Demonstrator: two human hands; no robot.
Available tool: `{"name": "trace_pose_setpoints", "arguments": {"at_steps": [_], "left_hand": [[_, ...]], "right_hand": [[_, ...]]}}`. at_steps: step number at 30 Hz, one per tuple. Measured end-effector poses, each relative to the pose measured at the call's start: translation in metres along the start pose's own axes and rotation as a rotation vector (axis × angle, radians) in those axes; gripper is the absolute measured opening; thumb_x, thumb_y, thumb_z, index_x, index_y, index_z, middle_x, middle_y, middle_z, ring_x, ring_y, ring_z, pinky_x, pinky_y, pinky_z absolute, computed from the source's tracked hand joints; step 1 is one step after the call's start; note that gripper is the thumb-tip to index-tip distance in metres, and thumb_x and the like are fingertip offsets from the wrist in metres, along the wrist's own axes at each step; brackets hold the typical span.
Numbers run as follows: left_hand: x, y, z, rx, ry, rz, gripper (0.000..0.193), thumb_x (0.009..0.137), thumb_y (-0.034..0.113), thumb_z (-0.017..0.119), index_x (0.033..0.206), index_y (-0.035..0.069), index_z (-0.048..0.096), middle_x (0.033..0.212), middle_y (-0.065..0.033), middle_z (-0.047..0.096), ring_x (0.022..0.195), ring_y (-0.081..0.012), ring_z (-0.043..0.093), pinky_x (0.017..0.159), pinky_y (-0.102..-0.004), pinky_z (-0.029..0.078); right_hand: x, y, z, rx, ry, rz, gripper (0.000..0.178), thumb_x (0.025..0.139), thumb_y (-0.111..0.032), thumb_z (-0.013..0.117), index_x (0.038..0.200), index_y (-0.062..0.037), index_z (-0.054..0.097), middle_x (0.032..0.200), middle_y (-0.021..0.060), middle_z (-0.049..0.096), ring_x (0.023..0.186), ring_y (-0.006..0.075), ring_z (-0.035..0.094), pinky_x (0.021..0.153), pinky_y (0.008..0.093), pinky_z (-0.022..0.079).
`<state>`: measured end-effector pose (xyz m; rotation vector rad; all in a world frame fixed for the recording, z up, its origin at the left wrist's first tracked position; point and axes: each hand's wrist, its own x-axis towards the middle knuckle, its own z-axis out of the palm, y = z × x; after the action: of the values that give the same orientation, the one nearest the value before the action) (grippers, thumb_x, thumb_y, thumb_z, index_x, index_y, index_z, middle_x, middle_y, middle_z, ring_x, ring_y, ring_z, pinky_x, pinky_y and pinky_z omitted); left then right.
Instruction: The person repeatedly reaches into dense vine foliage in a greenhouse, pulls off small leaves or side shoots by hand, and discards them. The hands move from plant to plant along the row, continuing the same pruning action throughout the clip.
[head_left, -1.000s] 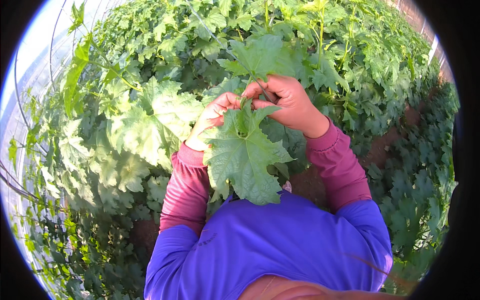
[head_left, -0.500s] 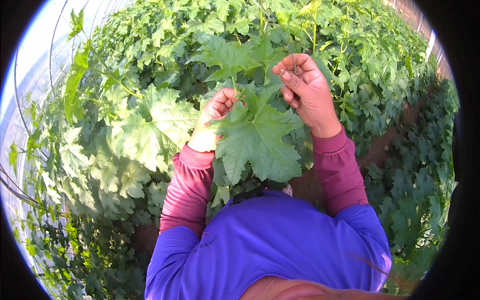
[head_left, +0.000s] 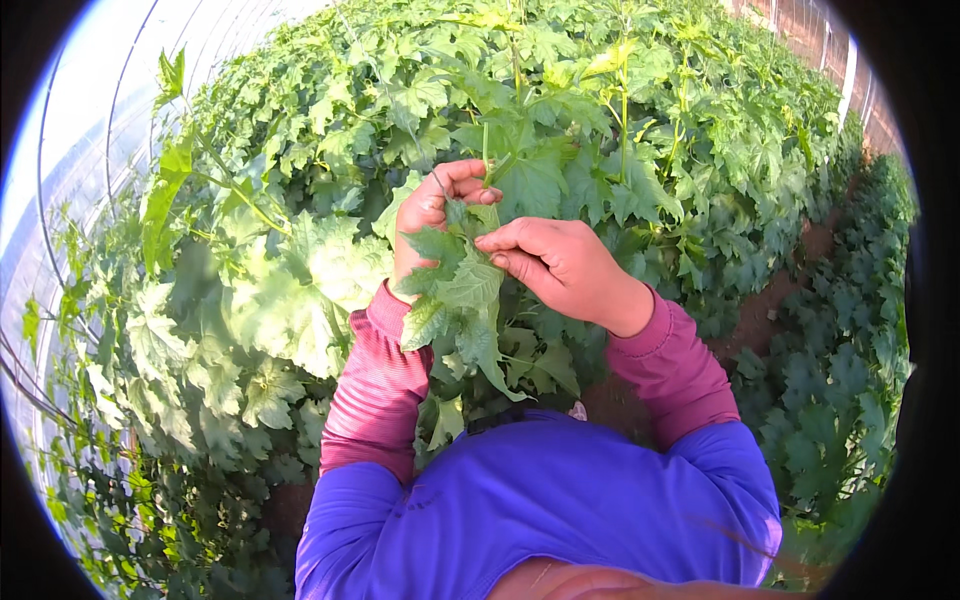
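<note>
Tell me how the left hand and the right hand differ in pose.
The left hand sits higher in the picture than the right hand. The left hand's fingers curl at the stem; the right hand's thumb and forefinger nearly meet at the leaf. Foliage partly covers the left hand; the right hand's back shows clearly. Both are bare below maroon sleeves.

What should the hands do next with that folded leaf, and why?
Maybe the right hand could gently draw the folded leaf away from the stem: it seems to pinch the leaf's edge, the left hand curls at the stem, and the leaf covers part of that hand.
</note>
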<state>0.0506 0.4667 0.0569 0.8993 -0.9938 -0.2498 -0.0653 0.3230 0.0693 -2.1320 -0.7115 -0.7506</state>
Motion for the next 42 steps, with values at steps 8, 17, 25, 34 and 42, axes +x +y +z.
{"name": "trace_pose_setpoints", "arguments": {"at_steps": [8,17,25,34,42], "left_hand": [[0.0,0.034,0.015,0.431,0.25,0.129,0.081,0.09,0.011,0.05,0.146,0.022,-0.007,0.088,-0.0114,0.061,0.077,-0.0176,0.059,0.069,-0.0261,0.049],[-0.02,0.053,0.0,1.118,0.042,0.358,0.072,0.072,-0.005,0.06,0.138,0.017,0.039,0.092,-0.0088,0.066,0.077,-0.0166,0.065,0.064,-0.0238,0.05],[-0.024,0.057,-0.024,0.542,0.218,0.153,0.053,0.079,-0.012,0.059,0.126,0.004,0.04,0.089,-0.0073,0.06,0.085,-0.0136,0.062,0.075,-0.0243,0.051],[-0.034,0.057,-0.045,0.384,0.198,0.059,0.035,0.081,-0.005,0.062,0.112,0.003,0.049,0.095,-0.0052,0.055,0.083,-0.0111,0.059,0.075,-0.0231,0.05],[-0.031,0.053,-0.031,-0.102,0.22,-0.04,0.021,0.088,0.014,0.054,0.108,0.008,0.053,0.098,-0.008,0.06,0.086,-0.0184,0.063,0.065,-0.0292,0.053]], "right_hand": [[0.029,-0.017,-0.03,-0.162,-0.179,-0.049,0.017,0.081,-0.01,0.058,0.097,-0.0101,0.065,0.081,0.0105,0.066,0.07,0.0283,0.063,0.06,0.0357,0.049],[0.055,-0.039,-0.05,-0.462,-0.265,-0.081,0.019,0.076,-0.01,0.056,0.092,-0.0127,0.065,0.06,0.0119,0.059,0.058,0.0312,0.059,0.053,0.0407,0.046],[0.056,-0.023,-0.023,-0.505,-0.152,-0.067,0.019,0.074,-0.01,0.061,0.093,-0.0133,0.06,0.069,0.0096,0.061,0.064,0.0308,0.059,0.055,0.0403,0.045],[0.115,0.004,-0.017,-0.094,-0.031,-0.114,0.006,0.075,-0.009,0.067,0.076,-0.007,0.061,0.074,0.0016,0.059,0.058,0.013,0.05,0.052,0.027,0.041],[0.14,0.015,0.011,0.818,-0.342,0.365,0.023,0.086,-0.017,0.063,0.102,-0.0013,0.058,0.073,-0.0014,0.057,0.044,0.002,0.037,0.04,0.0173,0.027]]}}
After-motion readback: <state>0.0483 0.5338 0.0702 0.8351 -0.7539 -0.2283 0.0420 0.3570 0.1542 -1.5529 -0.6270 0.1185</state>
